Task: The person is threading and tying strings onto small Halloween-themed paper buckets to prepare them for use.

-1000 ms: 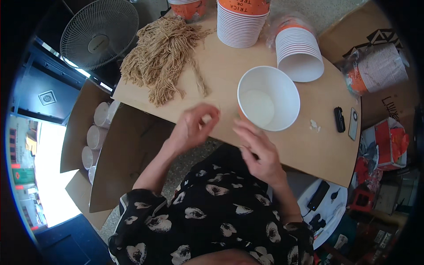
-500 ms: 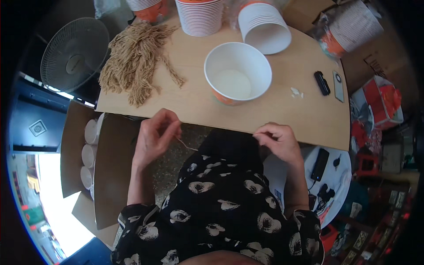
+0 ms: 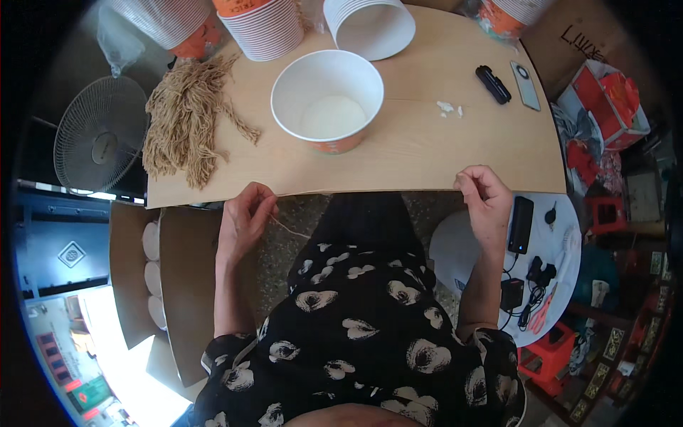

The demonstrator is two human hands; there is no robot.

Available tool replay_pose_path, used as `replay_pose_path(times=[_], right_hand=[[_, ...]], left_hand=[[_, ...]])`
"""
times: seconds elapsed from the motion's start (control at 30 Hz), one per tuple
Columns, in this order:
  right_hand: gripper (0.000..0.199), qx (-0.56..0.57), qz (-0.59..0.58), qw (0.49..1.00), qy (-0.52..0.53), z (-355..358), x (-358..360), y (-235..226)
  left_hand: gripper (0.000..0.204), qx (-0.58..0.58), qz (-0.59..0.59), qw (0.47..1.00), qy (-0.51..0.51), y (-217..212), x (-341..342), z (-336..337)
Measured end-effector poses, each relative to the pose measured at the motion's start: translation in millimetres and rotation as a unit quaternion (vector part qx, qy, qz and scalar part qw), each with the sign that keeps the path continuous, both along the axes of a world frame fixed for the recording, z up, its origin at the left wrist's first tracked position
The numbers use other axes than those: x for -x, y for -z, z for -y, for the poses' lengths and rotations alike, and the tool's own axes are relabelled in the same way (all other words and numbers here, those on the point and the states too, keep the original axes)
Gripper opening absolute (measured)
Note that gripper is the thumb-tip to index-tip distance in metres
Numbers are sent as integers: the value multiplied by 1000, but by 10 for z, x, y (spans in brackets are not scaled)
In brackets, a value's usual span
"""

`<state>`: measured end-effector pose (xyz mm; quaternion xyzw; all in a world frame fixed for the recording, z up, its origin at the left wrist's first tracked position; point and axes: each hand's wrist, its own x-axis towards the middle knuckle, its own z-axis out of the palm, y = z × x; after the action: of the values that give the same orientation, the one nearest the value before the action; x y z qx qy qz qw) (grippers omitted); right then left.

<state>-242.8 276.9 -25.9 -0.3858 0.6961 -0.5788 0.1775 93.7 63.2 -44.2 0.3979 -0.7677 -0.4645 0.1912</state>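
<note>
One wood-look table [image 3: 398,156] takes up most of the view, with a brown carton [image 3: 551,60] behind it that's got black lettering printed on it. Some dark lettering on the orange part of the nested paper bucket stack [image 3: 265,32] too. Tan yarn bundle [image 3: 183,117] sits left of a lone white-lined bucket [image 3: 324,75]. Left hand [image 3: 245,217] is nearly closed, pinching a thin, pale tan strand [image 3: 290,230] that dangles slightly curved below the table edge. Right hand [image 3: 487,196] is pinched too, can't tell what on.
</note>
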Motion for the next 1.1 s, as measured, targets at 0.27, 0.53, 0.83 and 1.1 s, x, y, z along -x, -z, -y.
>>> replay_pose_path(times=[0.27,0.53,0.83,1.1], right_hand=[[2,50,18,998,-39,275,-140,48],[11,-12,6,954,-300,628,-603,-79],[7,-86,44,952,-289,769,-403,-181],[15,61,-540,820,-178,1424,-68,-372]], left_hand=[[13,50,196,975,87,-40,216,-14],[55,-204,-227,937,169,-315,1034,-523],[13,-229,-206,946,96,-63,843,-396],[9,-252,-303,919,16,-13,718,-246]])
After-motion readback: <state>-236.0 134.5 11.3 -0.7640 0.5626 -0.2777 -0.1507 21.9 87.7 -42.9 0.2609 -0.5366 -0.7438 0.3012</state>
